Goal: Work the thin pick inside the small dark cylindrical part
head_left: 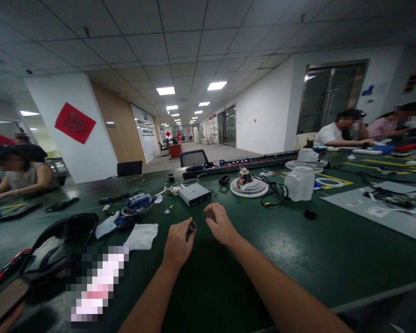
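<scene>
Near the middle of the green table, my left hand (pixel 177 243) pinches a small round dark part (pixel 192 226) between thumb and fingers, its open end facing right. My right hand (pixel 220 223) is just to the right, apart from that part, with fingers curled together; something small and dark may be at its fingertips, too small to name. Beyond both hands lies a grey and black box (pixel 195 194). The white round fan-like grille (pixel 248 187) with a motor on it sits further right.
A white cloth (pixel 142 237) and black headgear (pixel 64 231) lie left on the table (pixel 298 245). White housings (pixel 300 184), cables and a grey panel (pixel 384 208) are at right. At lower left, another person's hand holds a phone (pixel 7 305).
</scene>
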A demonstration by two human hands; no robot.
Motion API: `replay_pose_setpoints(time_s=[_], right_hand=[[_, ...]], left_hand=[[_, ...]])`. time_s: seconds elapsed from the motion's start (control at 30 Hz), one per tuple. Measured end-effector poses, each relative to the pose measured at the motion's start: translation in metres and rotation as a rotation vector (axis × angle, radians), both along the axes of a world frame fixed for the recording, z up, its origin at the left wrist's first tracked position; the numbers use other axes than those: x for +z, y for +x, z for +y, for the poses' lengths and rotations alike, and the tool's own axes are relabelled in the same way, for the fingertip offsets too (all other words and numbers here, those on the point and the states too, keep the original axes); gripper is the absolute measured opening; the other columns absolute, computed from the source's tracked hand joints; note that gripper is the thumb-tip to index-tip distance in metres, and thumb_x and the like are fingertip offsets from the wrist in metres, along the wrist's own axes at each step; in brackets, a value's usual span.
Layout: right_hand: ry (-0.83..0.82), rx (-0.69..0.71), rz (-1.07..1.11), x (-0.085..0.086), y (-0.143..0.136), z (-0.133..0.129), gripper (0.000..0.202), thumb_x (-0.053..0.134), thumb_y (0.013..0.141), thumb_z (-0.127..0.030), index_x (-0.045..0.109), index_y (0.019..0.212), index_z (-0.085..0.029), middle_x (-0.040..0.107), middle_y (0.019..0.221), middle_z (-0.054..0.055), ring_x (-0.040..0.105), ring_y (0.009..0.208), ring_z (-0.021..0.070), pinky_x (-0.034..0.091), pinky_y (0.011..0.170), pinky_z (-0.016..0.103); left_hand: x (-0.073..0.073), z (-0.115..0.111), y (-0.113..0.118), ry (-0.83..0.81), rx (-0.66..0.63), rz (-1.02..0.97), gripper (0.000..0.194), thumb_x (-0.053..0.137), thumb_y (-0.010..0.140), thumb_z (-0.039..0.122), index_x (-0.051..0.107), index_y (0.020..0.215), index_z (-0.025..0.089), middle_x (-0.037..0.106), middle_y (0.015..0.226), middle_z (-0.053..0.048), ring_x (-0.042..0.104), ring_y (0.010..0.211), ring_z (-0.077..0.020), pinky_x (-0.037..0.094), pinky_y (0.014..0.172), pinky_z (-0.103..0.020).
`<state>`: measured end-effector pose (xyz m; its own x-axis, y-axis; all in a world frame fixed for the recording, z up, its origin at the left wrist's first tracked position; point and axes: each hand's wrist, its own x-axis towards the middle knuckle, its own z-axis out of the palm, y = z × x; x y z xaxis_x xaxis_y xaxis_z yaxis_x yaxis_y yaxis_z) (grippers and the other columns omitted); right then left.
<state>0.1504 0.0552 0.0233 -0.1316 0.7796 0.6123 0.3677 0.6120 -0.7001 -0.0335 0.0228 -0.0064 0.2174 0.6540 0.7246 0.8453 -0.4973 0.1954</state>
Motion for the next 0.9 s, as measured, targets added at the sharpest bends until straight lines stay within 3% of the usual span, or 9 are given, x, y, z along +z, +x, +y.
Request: replay_pose_setpoints(time_s=[0.17,0.47,0.7,0.9], right_hand=[[-0.066,0.053,0.228,-0.004,-0.001,0.006,0.029,0.042,0.096,-0.037,0.063,0.105,-0.018,0.064,0.094,0.007,0.059,0.085,0.0214,0.047,0.076,0.033],[-0.158,0.128,0.467,-0.007,-0.004,0.014,0.047,0.044,0.091,-0.066,0.058,0.094,-0.021,0.052,0.07,0.0,0.05,0.058,0.0145,0.038,0.05,0.024],[-0.175,0.243,0.415,-0.009,-0.008,0.01,0.042,0.056,0.087,-0.062,0.06,0.088,-0.02,0.062,0.071,0.001,0.059,0.066,0.0175,0.045,0.059,0.027],[-0.149,0.233,0.381,-0.007,-0.007,0.005,0.039,0.053,0.09,-0.058,0.058,0.083,-0.02,0.062,0.07,0.001,0.06,0.067,0.0183,0.047,0.066,0.03]], left_hand=[[0.0,0.001,-0.001,-0.008,0.048,-0.028,0.037,0.061,0.086,0.014,0.062,0.123,0.014,0.071,0.116,-0.014,0.067,0.106,-0.0279,0.05,0.092,-0.047],[0.002,-0.001,0.0,-0.028,0.032,-0.019,0.037,0.064,0.083,0.013,0.065,0.119,0.017,0.072,0.112,-0.011,0.068,0.103,-0.0263,0.051,0.089,-0.044],[0.003,-0.002,-0.001,-0.011,-0.012,-0.002,0.034,0.064,0.084,0.016,0.066,0.117,0.018,0.073,0.111,-0.01,0.068,0.101,-0.0253,0.051,0.088,-0.042],[0.003,-0.001,-0.002,0.012,0.019,-0.018,0.033,0.063,0.085,0.017,0.065,0.119,0.018,0.072,0.112,-0.011,0.068,0.102,-0.0264,0.051,0.088,-0.044]])
